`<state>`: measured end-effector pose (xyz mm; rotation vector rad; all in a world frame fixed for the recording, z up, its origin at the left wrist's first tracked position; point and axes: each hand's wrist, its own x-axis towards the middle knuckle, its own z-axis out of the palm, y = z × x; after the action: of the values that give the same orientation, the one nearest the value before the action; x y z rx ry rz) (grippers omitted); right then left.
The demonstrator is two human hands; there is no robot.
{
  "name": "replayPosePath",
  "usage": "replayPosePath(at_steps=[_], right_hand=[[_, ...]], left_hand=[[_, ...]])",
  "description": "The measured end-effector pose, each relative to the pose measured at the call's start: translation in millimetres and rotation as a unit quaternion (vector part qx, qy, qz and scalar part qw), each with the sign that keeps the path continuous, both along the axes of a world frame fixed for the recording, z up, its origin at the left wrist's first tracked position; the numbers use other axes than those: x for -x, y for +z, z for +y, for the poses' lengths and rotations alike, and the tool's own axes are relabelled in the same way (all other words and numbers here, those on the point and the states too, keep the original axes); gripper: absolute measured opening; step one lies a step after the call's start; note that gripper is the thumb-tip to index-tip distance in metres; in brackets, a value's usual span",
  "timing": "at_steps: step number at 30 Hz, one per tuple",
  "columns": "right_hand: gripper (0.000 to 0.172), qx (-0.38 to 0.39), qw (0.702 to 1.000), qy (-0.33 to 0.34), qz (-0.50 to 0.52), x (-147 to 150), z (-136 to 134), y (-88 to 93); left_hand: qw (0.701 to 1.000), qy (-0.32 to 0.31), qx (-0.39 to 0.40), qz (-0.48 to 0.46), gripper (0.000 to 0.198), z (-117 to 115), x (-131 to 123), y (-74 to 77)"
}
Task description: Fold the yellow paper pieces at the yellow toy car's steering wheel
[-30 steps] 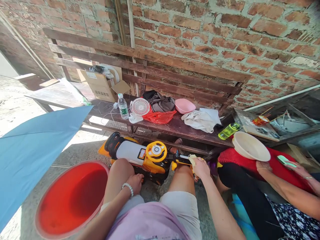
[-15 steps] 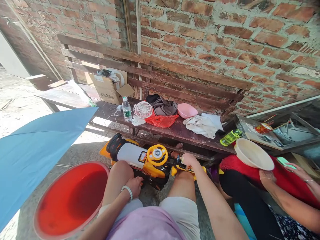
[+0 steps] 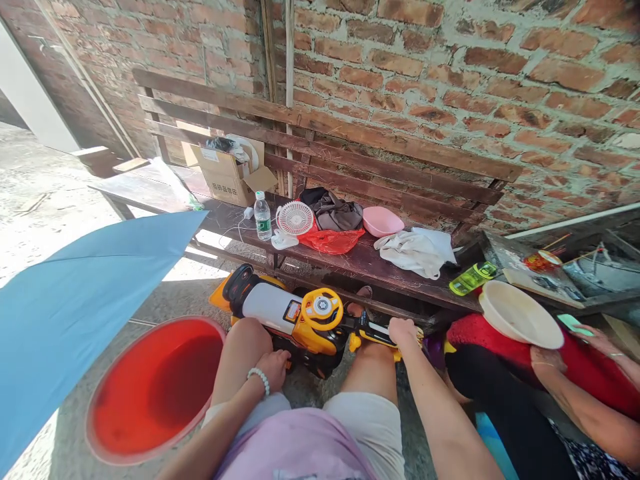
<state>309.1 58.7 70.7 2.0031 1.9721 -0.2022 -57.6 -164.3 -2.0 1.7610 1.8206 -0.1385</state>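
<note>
A yellow, white and black ride-on toy digger (image 3: 270, 307) lies across in front of my knees. Its yellow steering wheel (image 3: 321, 309) faces up, and its front arm (image 3: 375, 331) reaches over my right knee. My left hand (image 3: 273, 369) rests beside my left knee, its fingers curled against the toy's near lower edge; the fingertips are partly hidden. My right hand (image 3: 404, 331) is closed on top of the front arm near its far end. Whatever it may hold is hidden beneath the fingers.
A large red basin (image 3: 150, 393) with liquid stands at left beneath a blue umbrella (image 3: 100, 287). The wooden bench (image 3: 240, 237) bears a carton (image 3: 225, 175), bottle (image 3: 263, 217), fan (image 3: 295, 219) and pink bowl (image 3: 383, 221). A co-worker's hands (image 3: 547, 360) hold a cream basin (image 3: 520, 317) at right.
My right hand has slid outward along the digger's arm, away from the steering wheel, uncovering part of the arm. My left hand stays at the toy's edge. The view has shifted slightly.
</note>
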Motion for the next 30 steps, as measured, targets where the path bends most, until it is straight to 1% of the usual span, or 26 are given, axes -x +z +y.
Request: replayPosePath(at_steps=[3,5,6,8,10,12,14,15,17,20,22,24,25,27,29,30], right_hand=[[0.032,0.0,1.0,0.031,0.003,22,-22,-5.2],[0.04,-0.018,0.998,0.052,0.021,32,-39,-9.4],[0.044,-0.029,0.997,0.059,0.042,36,-47,-11.7],[0.051,-0.045,0.99,0.062,0.117,37,-57,-15.9],[0.057,-0.061,0.972,0.052,0.219,35,-60,-19.4],[0.064,-0.082,0.949,0.038,0.303,34,-57,-22.3],[0.069,-0.09,0.933,0.031,0.346,38,-53,-25.7],[0.072,-0.085,0.931,0.029,0.353,41,-52,-27.8],[0.077,-0.074,0.936,0.025,0.342,49,-54,-32.9],[0.08,-0.079,0.957,0.041,0.277,50,-68,-40.6],[0.076,-0.078,0.972,0.06,0.214,38,-80,-43.8],[0.069,-0.067,0.984,0.059,0.154,18,-91,-45.4],[0.065,-0.061,0.989,0.042,0.131,6,-95,-45.8],[0.059,-0.053,0.993,-0.025,0.1,-12,-98,-46.2],[0.055,-0.044,0.991,-0.097,0.085,-18,-97,-46.3],[0.052,-0.038,0.989,-0.114,0.085,-15,-95,-46.1]], left_hand=[[1.0,-0.006,-0.002,-0.005,0.043,4,-4,-2.6],[1.0,-0.014,0.001,-0.008,0.043,7,-7,-3.8],[1.0,-0.019,0.003,-0.008,0.042,9,-9,-4.0],[1.0,-0.026,0.008,-0.007,0.043,10,-11,-3.5],[0.999,-0.03,0.009,-0.007,0.043,10,-12,-2.4],[0.999,-0.03,0.008,-0.006,0.043,9,-11,-1.2],[1.0,-0.028,0.006,-0.005,0.044,8,-10,-0.3],[1.0,-0.026,0.005,-0.005,0.043,7,-9,0.0],[1.0,-0.022,0.003,-0.004,0.042,6,-8,0.7],[1.0,-0.017,0.002,-0.003,0.041,4,-6,1.9],[1.0,-0.015,0.001,-0.002,0.042,3,-5,3.1],[1.0,-0.013,0.002,-0.001,0.043,2,-4,4.5],[1.0,-0.012,0.003,-0.002,0.043,1,-4,5.0],[1.0,-0.012,0.003,-0.004,0.042,2,-4,5.5],[1.0,-0.015,0.003,-0.007,0.041,3,-5,5.0],[1.0,-0.016,0.002,-0.008,0.041,4,-6,4.3]])
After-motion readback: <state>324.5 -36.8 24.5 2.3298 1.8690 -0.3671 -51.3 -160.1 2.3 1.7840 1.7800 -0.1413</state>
